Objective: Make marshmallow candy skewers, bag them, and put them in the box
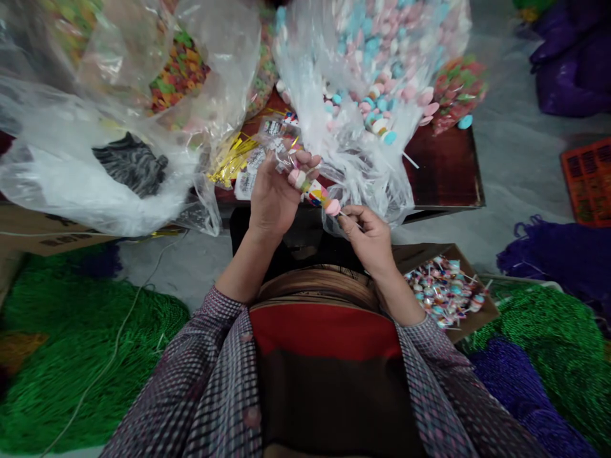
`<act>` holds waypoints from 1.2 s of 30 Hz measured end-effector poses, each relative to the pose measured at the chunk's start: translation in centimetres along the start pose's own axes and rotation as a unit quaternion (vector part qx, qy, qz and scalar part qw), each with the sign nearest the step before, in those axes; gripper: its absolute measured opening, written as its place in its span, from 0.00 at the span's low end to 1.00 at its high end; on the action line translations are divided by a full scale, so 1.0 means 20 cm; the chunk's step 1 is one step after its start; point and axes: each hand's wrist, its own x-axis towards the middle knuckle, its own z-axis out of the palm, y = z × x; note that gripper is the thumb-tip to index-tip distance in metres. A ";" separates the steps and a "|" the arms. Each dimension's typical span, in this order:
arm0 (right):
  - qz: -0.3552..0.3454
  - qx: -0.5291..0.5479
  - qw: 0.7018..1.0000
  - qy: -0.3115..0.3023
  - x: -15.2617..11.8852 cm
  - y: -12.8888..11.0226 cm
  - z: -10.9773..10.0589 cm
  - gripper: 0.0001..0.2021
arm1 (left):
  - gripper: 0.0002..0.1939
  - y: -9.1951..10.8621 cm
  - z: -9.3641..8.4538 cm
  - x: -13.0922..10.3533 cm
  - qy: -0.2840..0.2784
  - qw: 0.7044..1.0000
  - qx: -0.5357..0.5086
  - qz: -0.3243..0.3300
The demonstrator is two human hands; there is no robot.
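Over the table's front edge, my right hand (pixel 368 240) pinches the thin white stick of a candy skewer (pixel 312 189). Pink, white and colourful pieces are threaded along this skewer, which slants up to the left. My left hand (pixel 275 197) has its fingers curled round the skewer's upper end, palm upward. Clear plastic shows by the left fingertips, though its exact shape is blurred. Just behind that hand lie printed clear wrappers (pixel 245 182) and a bunch of gold twist ties (pixel 228 158).
On the dark red table (pixel 446 168) stand big clear bags of pink, white and blue candy (pixel 377 38) and of coloured ring candy (pixel 179 73). A box of wrapped candy skewers (pixel 442 289) sits low at right. Green netting (pixel 86 356) and an orange crate (pixel 589 181) flank me.
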 end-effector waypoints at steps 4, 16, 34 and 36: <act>-0.097 -0.094 0.989 0.054 -0.01 0.00 0.00 0.07 | 0.21 -0.01 0.01 0.00 0.005 1.000 -0.013 0.001; 0.023 0.038 0.999 -0.001 -0.01 -0.02 0.01 0.24 | 0.10 -0.12 0.04 -0.03 -0.041 0.998 -0.023 -0.029; 0.007 0.010 1.000 -0.029 -0.02 -0.06 0.06 0.19 | 0.03 -0.21 0.02 -0.06 -0.097 0.993 0.019 -0.063; 0.032 0.042 0.998 -0.039 -0.01 -0.06 0.06 0.19 | 0.07 -0.19 0.02 -0.06 -0.114 0.991 0.009 -0.075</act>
